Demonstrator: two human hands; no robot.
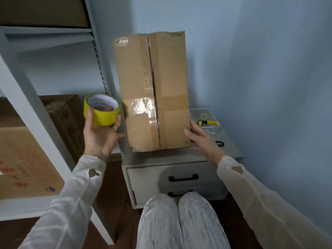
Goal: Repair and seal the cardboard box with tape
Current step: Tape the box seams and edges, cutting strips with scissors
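A tall brown cardboard box (168,83) stands upright on a low white cabinet (179,159). A long open seam runs down its front, with patches of clear tape beside it. My left hand (100,135) holds a yellow tape roll (101,109) up just left of the box, fingers curled round its rim. At the box's lower right edge, my right hand (201,137) touches the cardboard with fingers spread and nearly straight.
A clear plastic tray (212,112) with yellow-handled pliers (208,123) and a small tape roll sits on the cabinet behind my right hand. White metal shelving (36,112) with several cardboard boxes stands at the left. Blue walls close in behind and at the right. My knees (179,212) are below.
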